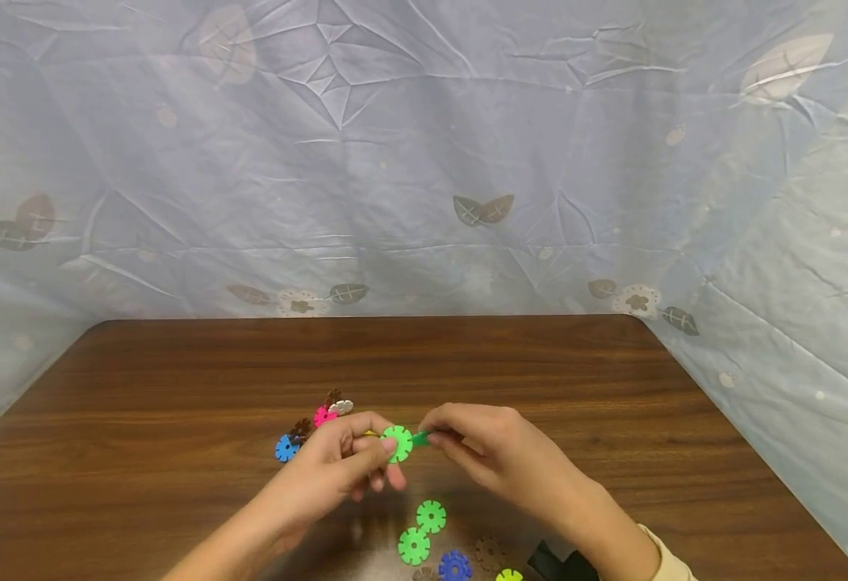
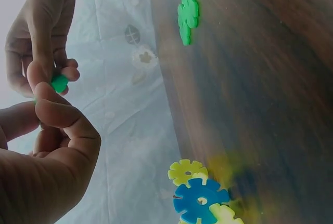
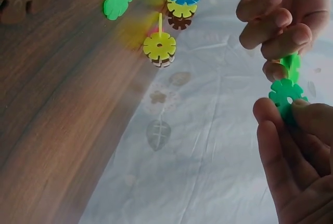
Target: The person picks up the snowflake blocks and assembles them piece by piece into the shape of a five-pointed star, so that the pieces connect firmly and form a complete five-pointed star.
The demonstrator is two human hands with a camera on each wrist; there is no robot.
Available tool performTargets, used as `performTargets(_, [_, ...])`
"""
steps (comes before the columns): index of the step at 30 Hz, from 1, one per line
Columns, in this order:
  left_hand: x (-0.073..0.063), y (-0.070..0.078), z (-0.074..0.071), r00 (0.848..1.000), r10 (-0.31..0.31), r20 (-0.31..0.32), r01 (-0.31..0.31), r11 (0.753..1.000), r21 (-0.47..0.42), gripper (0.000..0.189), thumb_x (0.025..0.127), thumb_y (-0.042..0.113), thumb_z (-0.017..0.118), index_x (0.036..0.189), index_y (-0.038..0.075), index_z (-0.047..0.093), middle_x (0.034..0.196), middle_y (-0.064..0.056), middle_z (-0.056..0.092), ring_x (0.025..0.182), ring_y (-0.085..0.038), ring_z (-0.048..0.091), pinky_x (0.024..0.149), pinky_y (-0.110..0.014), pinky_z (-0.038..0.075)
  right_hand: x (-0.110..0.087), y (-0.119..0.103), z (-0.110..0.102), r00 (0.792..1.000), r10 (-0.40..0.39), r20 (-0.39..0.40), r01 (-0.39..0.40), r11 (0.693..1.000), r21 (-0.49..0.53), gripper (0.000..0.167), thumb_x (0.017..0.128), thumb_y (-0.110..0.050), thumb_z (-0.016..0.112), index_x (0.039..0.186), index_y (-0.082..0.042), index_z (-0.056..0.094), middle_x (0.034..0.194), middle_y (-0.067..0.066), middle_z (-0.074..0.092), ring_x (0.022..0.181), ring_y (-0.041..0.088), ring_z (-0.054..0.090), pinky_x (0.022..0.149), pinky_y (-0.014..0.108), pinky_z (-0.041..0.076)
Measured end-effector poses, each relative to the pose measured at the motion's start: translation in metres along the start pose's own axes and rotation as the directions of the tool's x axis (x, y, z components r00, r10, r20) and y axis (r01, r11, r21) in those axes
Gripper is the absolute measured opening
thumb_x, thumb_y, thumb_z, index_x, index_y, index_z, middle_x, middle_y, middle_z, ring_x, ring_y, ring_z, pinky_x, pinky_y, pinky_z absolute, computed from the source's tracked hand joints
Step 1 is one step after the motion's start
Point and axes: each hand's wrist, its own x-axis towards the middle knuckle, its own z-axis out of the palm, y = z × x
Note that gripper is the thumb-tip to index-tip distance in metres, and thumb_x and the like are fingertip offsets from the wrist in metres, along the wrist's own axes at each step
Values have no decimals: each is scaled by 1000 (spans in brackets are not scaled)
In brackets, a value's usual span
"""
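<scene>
My left hand (image 1: 354, 456) pinches a light green notched disc (image 1: 398, 445), its thumb lying on the disc's face. From the right, my right hand (image 1: 499, 444) grips a darker green notched disc (image 1: 420, 438) between thumb and fingers. In the right wrist view this darker disc (image 3: 283, 96) overlaps the edge of the light green one (image 3: 293, 67), at right angles to it. The left hand's fingers hide most of the light green disc there. Beyond the left hand stand joined discs in blue (image 1: 287, 448), brown (image 1: 301, 430), pink (image 1: 324, 415) and white (image 1: 341, 407).
Two light green discs (image 1: 414, 546) lie on the wooden table (image 1: 540, 363) below the hands. Near them are a dark blue disc (image 1: 455, 566), a brown disc (image 1: 490, 553) and a yellow-green disc (image 1: 509, 575). A black object (image 1: 561, 563) sits by the right forearm. A patterned curtain (image 1: 424, 161) hangs behind the table.
</scene>
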Motion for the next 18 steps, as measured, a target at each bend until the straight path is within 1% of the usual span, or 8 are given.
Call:
performTargets(5, [0,1,1,1000,18,3,-18,1000,0,32,107,26,61,123,-1,58,84,-4,77,72,-8,57,63,-20,47,-1,-2,3,998,-65,-24,62,991,-119,23,92,3,75,109,-11,72,95,-5,77,84,0,68,78,10,54])
performTargets(7, [0,1,1,1000,25,1,-25,1000,7,33,107,27,62,125,-1,56,84,-6,77,71,-9,57,64,-20,47,-1,-3,4,997,-75,-33,70,987,-143,24,91,3,77,109,-11,72,94,-5,76,83,-1,68,79,9,54])
performTargets(9, [-1,1,1,1000,27,-3,-27,1000,8,33,107,27,61,126,0,56,84,-7,77,71,-9,57,65,-21,47,-1,-3,5,995,-90,-42,83,985,-149,25,90,5,77,109,-11,72,94,-6,76,81,-1,67,78,8,53])
performTargets(11, [-1,0,2,999,33,-5,-33,999,7,32,107,26,61,126,0,55,84,-8,76,71,-9,57,65,-22,48,0,-3,6,991,-123,-55,114,982,-148,29,88,8,77,110,-10,72,93,-5,76,80,0,66,78,8,53])
performTargets(15, [-2,0,4,999,52,-2,-52,997,-50,29,107,22,61,124,0,54,82,-6,76,72,-9,59,65,-21,50,2,-4,7,978,-195,-79,183,973,-139,37,84,14,76,113,-8,71,94,-3,75,79,2,65,77,8,53])
performTargets(18, [-2,0,6,997,73,4,-73,992,-103,28,106,19,61,122,-1,52,80,-3,76,71,-8,60,65,-20,50,2,-5,8,971,-222,-90,207,967,-151,40,82,16,76,114,-8,70,94,-2,74,80,3,66,78,9,53])
